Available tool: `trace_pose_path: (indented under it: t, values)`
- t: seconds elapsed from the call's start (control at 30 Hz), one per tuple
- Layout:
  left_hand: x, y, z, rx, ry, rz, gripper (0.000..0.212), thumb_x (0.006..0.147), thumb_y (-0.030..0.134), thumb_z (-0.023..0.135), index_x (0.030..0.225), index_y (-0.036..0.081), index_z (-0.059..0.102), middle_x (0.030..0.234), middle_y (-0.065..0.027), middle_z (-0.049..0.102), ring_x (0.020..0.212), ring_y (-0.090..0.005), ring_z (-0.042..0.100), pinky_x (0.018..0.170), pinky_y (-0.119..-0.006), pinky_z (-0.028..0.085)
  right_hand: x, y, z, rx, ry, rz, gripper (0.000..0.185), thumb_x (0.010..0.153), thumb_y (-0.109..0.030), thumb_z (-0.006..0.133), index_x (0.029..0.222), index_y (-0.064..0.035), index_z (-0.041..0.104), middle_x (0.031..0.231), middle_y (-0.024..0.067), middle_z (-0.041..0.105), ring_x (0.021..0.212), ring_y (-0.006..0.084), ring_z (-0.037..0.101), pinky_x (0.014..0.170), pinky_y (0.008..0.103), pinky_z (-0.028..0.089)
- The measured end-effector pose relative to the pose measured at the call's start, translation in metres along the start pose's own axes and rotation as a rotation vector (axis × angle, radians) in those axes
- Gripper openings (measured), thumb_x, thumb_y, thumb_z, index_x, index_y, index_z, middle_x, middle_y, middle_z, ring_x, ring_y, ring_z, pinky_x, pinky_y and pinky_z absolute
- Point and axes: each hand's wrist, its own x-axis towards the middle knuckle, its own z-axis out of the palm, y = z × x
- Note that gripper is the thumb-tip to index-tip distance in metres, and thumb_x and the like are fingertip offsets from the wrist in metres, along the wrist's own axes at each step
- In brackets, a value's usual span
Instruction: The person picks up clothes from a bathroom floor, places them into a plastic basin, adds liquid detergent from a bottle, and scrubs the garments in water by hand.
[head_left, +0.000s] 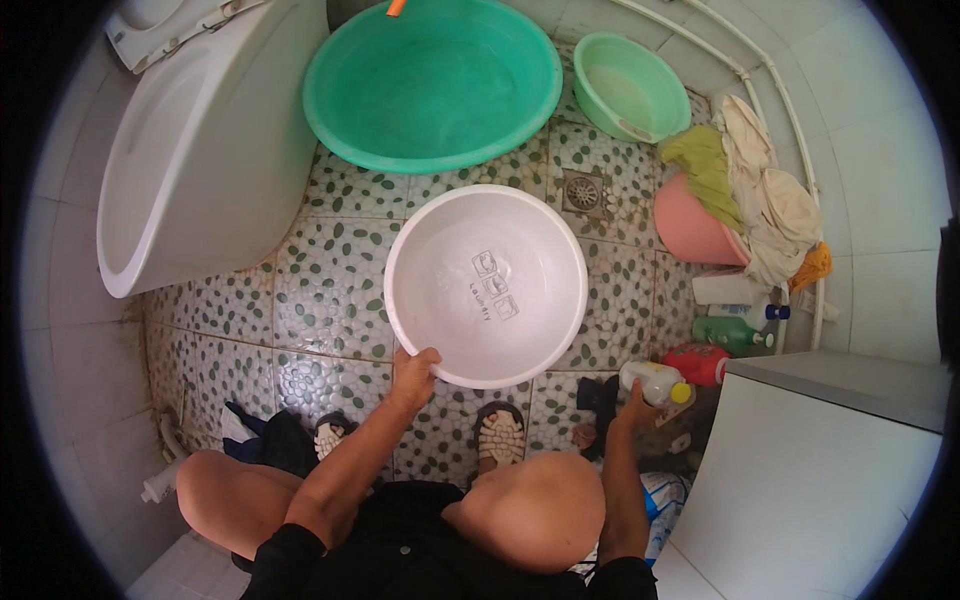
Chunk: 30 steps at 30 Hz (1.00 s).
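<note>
A round white plastic basin with printed drawings and writing inside lies in the middle of the floor. My left hand grips its near left rim. At the right, my right hand is on a clear plastic bottle with a yellow cap, fingers around its side. Right beside that bottle lies a red bottle. A green pump bottle and a bottle with a blue cap are farther along the wall.
Beyond the basin are a large green tub, a light green basin and a floor drain. A pink bucket holds cloths. A toilet stands left, a white cabinet right, dark cloth near my feet.
</note>
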Motion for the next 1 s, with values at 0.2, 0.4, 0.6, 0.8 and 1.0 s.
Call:
trace_pose_path:
  t: [0.2, 0.4, 0.6, 0.8, 1.0]
  values:
    - [-0.024, 0.014, 0.022, 0.133, 0.11, 0.174, 0.064, 0.078, -0.005, 0.061, 0.137, -0.003, 0.035, 0.121, -0.0152, 0.054, 0.108, -0.0274, 0.057, 0.092, -0.035, 0.049, -0.016, -0.019, -0.024, 0.053, -0.111, -0.372, 0.089, 0.067, -0.022, 0.088, 0.139, 0.0048, 0.041, 0.133, 0.024, 0.052, 0.121, 0.0342, 0.054, 0.101, 0.0444, 0.047]
    - [-0.045, 0.04, 0.036, 0.742, 0.347, 0.926, 0.049, 0.084, 0.001, 0.066, 0.129, 0.001, 0.047, 0.123, -0.0107, 0.053, 0.109, -0.0194, 0.055, 0.088, -0.03, 0.047, -0.059, -0.08, -0.054, 0.421, -0.611, -0.669, 0.089, 0.066, -0.015, 0.085, 0.139, 0.0066, 0.039, 0.136, 0.0202, 0.046, 0.126, 0.0334, 0.048, 0.105, 0.0441, 0.041]
    - [-0.066, 0.103, 0.129, 0.611, -0.633, 0.619, 0.038, 0.089, 0.01, 0.068, 0.124, 0.003, 0.057, 0.124, -0.0089, 0.055, 0.104, -0.0168, 0.056, 0.083, -0.029, 0.048, -0.104, -0.148, -0.06, 0.715, -1.252, -0.505, 0.088, 0.073, -0.015, 0.08, 0.143, 0.0052, 0.031, 0.133, 0.0183, 0.047, 0.124, 0.0287, 0.048, 0.106, 0.0421, 0.039]
    - [-0.113, 0.165, 0.182, 1.017, -1.009, 0.75, 0.058, 0.083, 0.009, 0.073, 0.137, 0.007, 0.051, 0.124, -0.014, 0.057, 0.111, -0.025, 0.056, 0.088, -0.036, 0.049, -0.127, -0.194, -0.065, 0.528, -1.367, -0.904, 0.089, 0.067, -0.026, 0.083, 0.137, 0.0023, 0.037, 0.125, 0.0181, 0.052, 0.113, 0.0273, 0.055, 0.097, 0.0414, 0.044]
    - [-0.116, 0.171, 0.163, 1.184, -1.057, 0.855, 0.039, 0.09, 0.016, 0.065, 0.125, 0.001, 0.056, 0.115, -0.0166, 0.059, 0.104, -0.0331, 0.058, 0.089, -0.041, 0.047, -0.131, -0.207, -0.076, 0.365, -1.323, -1.144, 0.087, 0.063, -0.024, 0.086, 0.135, 0.0016, 0.043, 0.122, 0.02, 0.057, 0.112, 0.029, 0.057, 0.097, 0.0424, 0.046]
